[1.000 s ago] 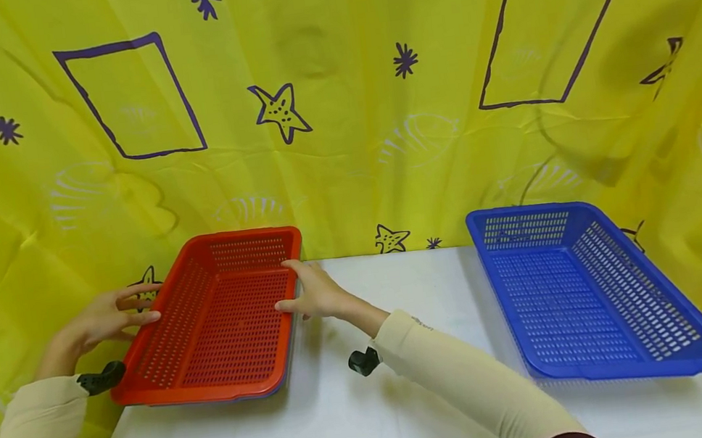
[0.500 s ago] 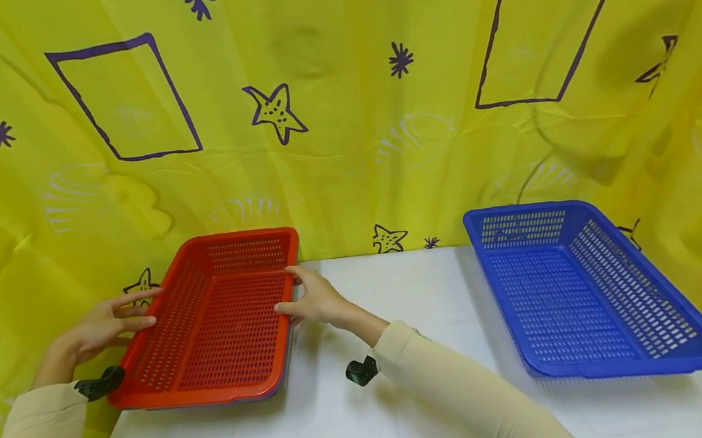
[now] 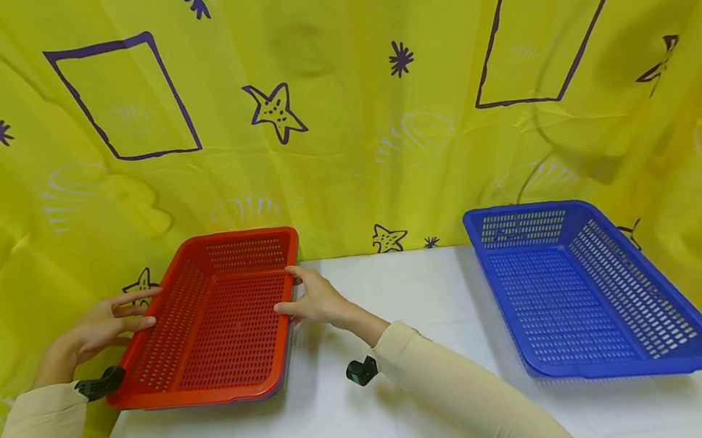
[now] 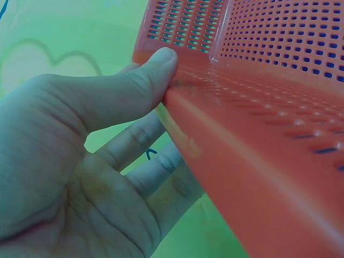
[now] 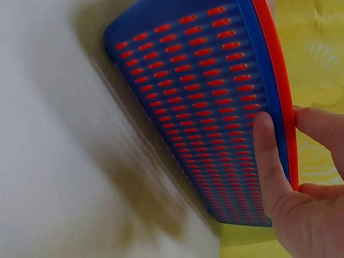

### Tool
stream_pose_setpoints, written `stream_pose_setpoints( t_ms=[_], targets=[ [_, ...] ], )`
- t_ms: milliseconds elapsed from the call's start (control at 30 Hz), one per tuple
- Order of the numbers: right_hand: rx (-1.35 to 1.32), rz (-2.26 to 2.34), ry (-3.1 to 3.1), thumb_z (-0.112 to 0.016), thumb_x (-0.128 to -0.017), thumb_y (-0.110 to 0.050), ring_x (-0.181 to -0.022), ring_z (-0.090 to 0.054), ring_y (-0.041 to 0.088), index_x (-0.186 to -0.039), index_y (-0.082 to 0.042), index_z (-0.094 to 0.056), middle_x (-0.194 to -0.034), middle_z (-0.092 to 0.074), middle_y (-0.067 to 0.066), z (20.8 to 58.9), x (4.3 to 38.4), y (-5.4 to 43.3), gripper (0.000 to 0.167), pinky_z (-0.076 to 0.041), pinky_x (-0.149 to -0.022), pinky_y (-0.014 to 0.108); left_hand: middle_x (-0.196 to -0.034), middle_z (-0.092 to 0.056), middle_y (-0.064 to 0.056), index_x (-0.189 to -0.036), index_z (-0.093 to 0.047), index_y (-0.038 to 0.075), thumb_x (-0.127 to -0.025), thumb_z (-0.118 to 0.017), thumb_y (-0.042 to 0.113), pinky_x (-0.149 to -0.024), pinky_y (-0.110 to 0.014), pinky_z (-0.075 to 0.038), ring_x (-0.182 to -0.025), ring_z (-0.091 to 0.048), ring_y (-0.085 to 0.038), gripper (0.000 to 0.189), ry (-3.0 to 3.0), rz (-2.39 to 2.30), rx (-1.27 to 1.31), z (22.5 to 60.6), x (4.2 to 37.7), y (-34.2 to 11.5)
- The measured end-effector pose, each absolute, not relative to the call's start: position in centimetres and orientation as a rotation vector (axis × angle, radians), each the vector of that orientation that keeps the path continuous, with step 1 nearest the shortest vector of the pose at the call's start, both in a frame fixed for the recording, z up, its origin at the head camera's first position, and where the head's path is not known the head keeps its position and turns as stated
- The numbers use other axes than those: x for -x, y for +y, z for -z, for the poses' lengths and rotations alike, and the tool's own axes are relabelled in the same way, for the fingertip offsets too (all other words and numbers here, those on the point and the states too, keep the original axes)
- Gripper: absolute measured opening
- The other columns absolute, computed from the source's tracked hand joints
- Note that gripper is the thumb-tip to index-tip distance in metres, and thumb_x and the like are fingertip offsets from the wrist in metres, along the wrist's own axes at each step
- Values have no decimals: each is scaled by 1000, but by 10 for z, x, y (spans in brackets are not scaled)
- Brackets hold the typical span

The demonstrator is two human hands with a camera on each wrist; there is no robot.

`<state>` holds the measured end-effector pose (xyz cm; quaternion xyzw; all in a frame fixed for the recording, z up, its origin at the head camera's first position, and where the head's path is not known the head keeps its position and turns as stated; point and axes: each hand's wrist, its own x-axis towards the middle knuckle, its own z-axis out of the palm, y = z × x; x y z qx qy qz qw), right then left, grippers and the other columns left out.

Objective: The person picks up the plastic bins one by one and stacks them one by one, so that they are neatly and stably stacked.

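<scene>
A red perforated plastic basket (image 3: 234, 392) stands at the table's left, nested inside a blue basket (image 5: 156, 16) whose wall shows in the right wrist view. My left hand (image 3: 98, 329) holds the red basket's left rim. In the left wrist view its thumb (image 4: 153, 75) lies over the rim, the other fingers outside and below. My right hand (image 3: 320, 298) grips the opposite rim, thumb and index finger over the edge. One finger (image 5: 266, 145) presses the blue basket's outer wall beneath both rims. Nothing is seen inside the red basket.
Another blue perforated basket (image 3: 566, 309) stands at the right of the white-covered table (image 3: 377, 435). A yellow patterned curtain (image 3: 344, 161) hangs behind the table and along its left side. Dark wrist cameras (image 3: 363, 371) stick out from the sleeves.
My right hand's fingers have shifted slightly along the rim and settled around it. The head view has moved a little. The baskets keep their places.
</scene>
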<state>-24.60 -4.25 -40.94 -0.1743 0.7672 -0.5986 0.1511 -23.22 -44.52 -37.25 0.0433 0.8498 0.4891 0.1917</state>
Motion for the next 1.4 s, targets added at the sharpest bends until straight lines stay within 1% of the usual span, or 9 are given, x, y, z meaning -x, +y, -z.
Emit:
stream_pose_setpoints(
  t_ms=[167,533,600,700,833,933,1000,1200,1400],
  targets=[
    [499,1722,2191,-79,-91,-8,-69,-74,28,-159,-2,-32,-141,-47,25,410,246,-42,83,-60,-81,54,-151,-28,-44,-155,-47,27,-102,-66,15,-84,-44,-61,-109,-65,-29,58,2388,-1369,-117,372,232,-445],
    [508,1722,2185,-79,-91,-7,-69,-74,30,-158,0,-32,-138,-49,24,410,247,-41,83,-61,-79,53,-148,-36,-41,-160,-36,9,-100,-69,15,-83,-47,-61,-103,-68,-26,69,2393,-1361,-91,373,232,-443],
    [508,1726,2176,-79,-90,-7,-70,-74,32,-158,0,-32,-137,-49,24,410,248,-41,83,-61,-79,53,-147,-37,-40,-159,-38,11,-100,-69,14,-82,-47,-61,-103,-68,-26,67,2386,-1368,-94,373,232,-443],
    [512,1731,2167,-80,-90,-7,-70,-74,32,-158,0,-32,-137,-49,24,410,248,-40,83,-61,-78,51,-148,-35,-42,-156,-44,20,-101,-68,14,-82,-47,-61,-104,-67,-25,61,2383,-1374,-107,373,232,-444],
    [513,1709,2193,-80,-90,-9,-69,-74,28,-158,-1,-33,-136,-49,24,408,248,-38,83,-63,-75,42,-151,-29,-44,-156,-44,22,-101,-68,14,-82,-46,-61,-106,-67,-27,61,2385,-1377,-106,372,231,-442],
    [513,1685,2214,-80,-90,-10,-68,-74,25,-158,-1,-34,-135,-50,22,408,248,-34,83,-62,-71,34,-151,-28,-45,-159,-38,13,-100,-69,15,-82,-47,-61,-107,-67,-28,67,2388,-1377,-97,372,229,-439],
    [514,1675,2222,-81,-90,-11,-68,-74,25,-158,-1,-34,-133,-50,21,408,248,-31,83,-62,-70,33,-151,-30,-44,-160,-35,9,-99,-70,15,-82,-47,-62,-105,-68,-28,71,2387,-1382,-85,372,228,-435],
    [525,1650,2244,-82,-89,-12,-68,-73,22,-157,-1,-37,-134,-50,20,407,248,-19,82,-62,-75,41,-151,-31,-43,-159,-31,2,-98,-72,15,-82,-48,-62,-104,-69,-27,75,2380,-1402,-81,372,226,-423],
    [512,1667,2182,-80,-90,-9,-72,-74,27,-158,0,-34,-139,-48,20,406,247,-5,82,-62,-76,46,-150,-30,-44,-159,-29,-2,-98,-71,16,-82,-48,-62,-106,-68,-29,76,2377,-1380,-123,372,226,-410]
  ],
)
